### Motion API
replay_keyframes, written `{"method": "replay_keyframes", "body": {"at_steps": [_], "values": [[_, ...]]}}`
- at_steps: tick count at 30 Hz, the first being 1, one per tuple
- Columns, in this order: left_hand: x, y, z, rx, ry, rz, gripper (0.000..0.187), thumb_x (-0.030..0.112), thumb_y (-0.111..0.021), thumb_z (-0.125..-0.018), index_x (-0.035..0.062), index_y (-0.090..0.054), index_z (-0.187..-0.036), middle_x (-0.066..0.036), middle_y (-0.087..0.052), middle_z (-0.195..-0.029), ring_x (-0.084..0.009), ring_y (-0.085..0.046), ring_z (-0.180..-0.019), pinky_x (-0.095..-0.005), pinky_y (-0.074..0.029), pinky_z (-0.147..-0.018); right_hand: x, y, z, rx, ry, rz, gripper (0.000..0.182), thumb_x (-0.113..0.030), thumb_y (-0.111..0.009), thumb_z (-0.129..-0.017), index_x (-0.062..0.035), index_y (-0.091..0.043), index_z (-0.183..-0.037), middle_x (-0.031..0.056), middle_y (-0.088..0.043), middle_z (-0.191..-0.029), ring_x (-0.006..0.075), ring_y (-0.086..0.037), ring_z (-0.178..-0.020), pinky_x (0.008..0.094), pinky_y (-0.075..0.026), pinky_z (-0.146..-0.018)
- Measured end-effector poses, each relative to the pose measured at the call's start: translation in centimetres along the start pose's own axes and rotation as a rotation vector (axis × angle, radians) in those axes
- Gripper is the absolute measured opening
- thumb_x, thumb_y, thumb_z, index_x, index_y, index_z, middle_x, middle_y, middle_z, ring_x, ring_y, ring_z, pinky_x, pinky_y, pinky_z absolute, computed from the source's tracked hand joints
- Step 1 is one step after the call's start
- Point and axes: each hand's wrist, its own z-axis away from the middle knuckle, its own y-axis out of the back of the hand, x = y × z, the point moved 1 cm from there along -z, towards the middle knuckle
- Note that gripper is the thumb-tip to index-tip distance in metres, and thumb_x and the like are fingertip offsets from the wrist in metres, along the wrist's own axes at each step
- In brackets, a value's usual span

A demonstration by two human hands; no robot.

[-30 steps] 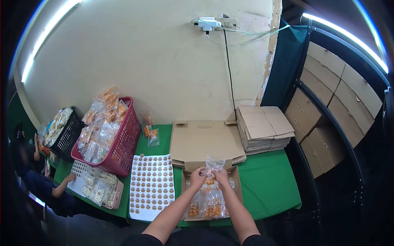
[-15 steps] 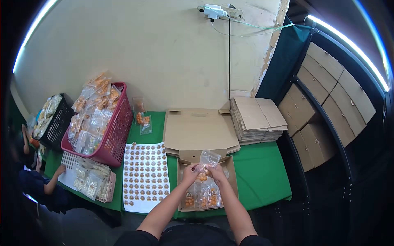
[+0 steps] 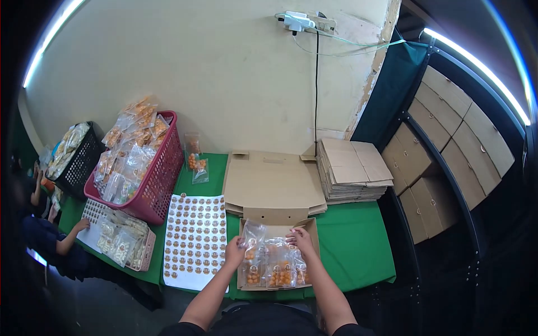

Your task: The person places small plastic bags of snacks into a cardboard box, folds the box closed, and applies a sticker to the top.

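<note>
My left hand [image 3: 235, 251] is at the left side of an open cardboard box [image 3: 315, 235], its fingers closed on the edge of a clear plastic bag [image 3: 254, 234] with orange balls low in it. This bag leans up over the box's back left corner. Over the right half of the box is my right hand [image 3: 302, 242], fingers apart, close above the packed bags; I see nothing held in it. Several clear bags of orange balls [image 3: 280, 275] with round stickers lie side by side in the box.
Flat cardboard boxes [image 3: 274, 179] lie behind, with a folded stack [image 3: 356, 168] to their right. To the left are a sticker sheet [image 3: 195, 241], a pink basket [image 3: 159, 185] of bags and a small basket [image 3: 147, 252]. Another person's hand [image 3: 82, 224] rests farther left.
My hands have moved apart. The bag they held together over the box is now at the left in my left hand, and my right hand has let go of it.
</note>
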Motion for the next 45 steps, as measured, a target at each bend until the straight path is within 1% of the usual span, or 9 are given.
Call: {"method": "replay_keyframes", "body": {"at_steps": [11,14,16,22,30,35,41,43,45], "values": [[-0.1,-2.9,2.6,-0.055,0.170,-0.232,0.040,0.005,-0.069,-0.070,0.0033,-0.054,-0.107,-0.011,-0.062,-0.084,-0.0208,-0.061,-0.076,-0.0305,-0.049,-0.069,2.0,4.0,-4.0,-0.249,-0.030,0.184,0.020,-0.018,-0.053,-0.089,-0.0030,-0.054,-0.102,0.0101,-0.063,-0.087,0.0153,-0.060,-0.070,0.0263,-0.049,-0.059],[-4.7,-3.9,2.6,-0.138,0.186,-0.209,0.043,0.003,-0.068,-0.071,0.0033,-0.053,-0.112,-0.010,-0.062,-0.085,-0.0168,-0.060,-0.076,-0.0278,-0.049,-0.069,1.9,4.3,-4.8,-0.312,-0.025,0.183,0.020,-0.018,-0.053,-0.088,-0.0033,-0.055,-0.102,0.0093,-0.063,-0.086,0.0145,-0.060,-0.069,0.0264,-0.049,-0.059],[-4.7,-4.0,3.6,-0.146,0.318,0.132,0.041,0.002,-0.065,-0.074,0.0032,-0.053,-0.113,-0.007,-0.061,-0.088,-0.0143,-0.059,-0.080,-0.0263,-0.048,-0.071,2.1,4.2,-5.0,-0.353,-0.050,0.171,0.020,-0.018,-0.054,-0.088,-0.0036,-0.055,-0.102,0.0090,-0.063,-0.086,0.0143,-0.059,-0.069,0.0263,-0.049,-0.058],[-5.8,-4.3,5.8,-0.142,0.346,0.082,0.037,0.003,-0.062,-0.079,0.0015,-0.052,-0.114,-0.007,-0.061,-0.095,-0.0148,-0.058,-0.086,-0.0270,-0.047,-0.076,2.4,2.8,-4.8,-0.462,-0.080,0.155,0.018,-0.017,-0.054,-0.087,-0.0051,-0.055,-0.101,0.0078,-0.063,-0.085,0.0129,-0.059,-0.070,0.0245,-0.047,-0.060],[-5.1,-5.2,5.7,-0.260,0.380,0.006,0.035,0.003,-0.061,-0.076,0.0065,-0.057,-0.110,-0.007,-0.062,-0.085,-0.0154,-0.058,-0.080,-0.0280,-0.047,-0.069,3.5,0.5,-3.9,-0.403,-0.019,0.251,0.016,-0.015,-0.053,-0.085,-0.0064,-0.056,-0.099,0.0062,-0.062,-0.085,0.0129,-0.059,-0.073,0.0253,-0.048,-0.064],[-4.0,-5.3,5.0,-0.419,0.445,0.000,0.048,0.006,-0.065,-0.075,0.0011,-0.047,-0.119,-0.010,-0.060,-0.079,-0.0152,-0.059,-0.059,-0.0290,-0.049,-0.052,4.9,0.2,-3.9,-0.339,0.148,0.390,0.017,-0.014,-0.057,-0.083,-0.0057,-0.058,-0.098,0.0072,-0.062,-0.085,0.0137,-0.060,-0.076,0.0272,-0.049,-0.067],[-5.5,-6.0,4.7,-0.420,0.391,-0.038,0.046,0.007,-0.065,-0.076,-0.0001,-0.046,-0.117,-0.011,-0.059,-0.079,-0.0169,-0.060,-0.063,-0.0299,-0.049,-0.053,2.0,-0.4,-0.2,-0.217,0.224,0.662,0.020,-0.015,-0.062,-0.079,-0.0054,-0.060,-0.096,0.0094,-0.062,-0.089,0.0183,-0.061,-0.080,0.0309,-0.048,-0.071],[-7.0,-6.6,4.8,-0.434,0.380,-0.034,0.044,0.007,-0.065,-0.075,-0.0009,-0.047,-0.115,-0.011,-0.059,-0.080,-0.0171,-0.060,-0.066,-0.0305,-0.050,-0.053,3.0,-0.1,0.6,-0.161,0.441,0.905,0.024,-0.014,-0.065,-0.074,-0.0060,-0.061,-0.097,0.0103,-0.062,-0.092,0.0245,-0.059,-0.087,0.0340,-0.047,-0.078],[-7.2,-6.8,4.6,-0.447,0.360,-0.037,0.043,0.007,-0.065,-0.075,-0.0016,-0.047,-0.114,-0.011,-0.059,-0.081,-0.0172,-0.060,-0.069,-0.0311,-0.050,-0.054,4.0,0.0,1.3,-0.193,0.448,0.928,0.029,-0.014,-0.066,-0.071,-0.0069,-0.060,-0.098,0.0112,-0.061,-0.094,0.0267,-0.057,-0.091,0.0360,-0.045,-0.082]]}}
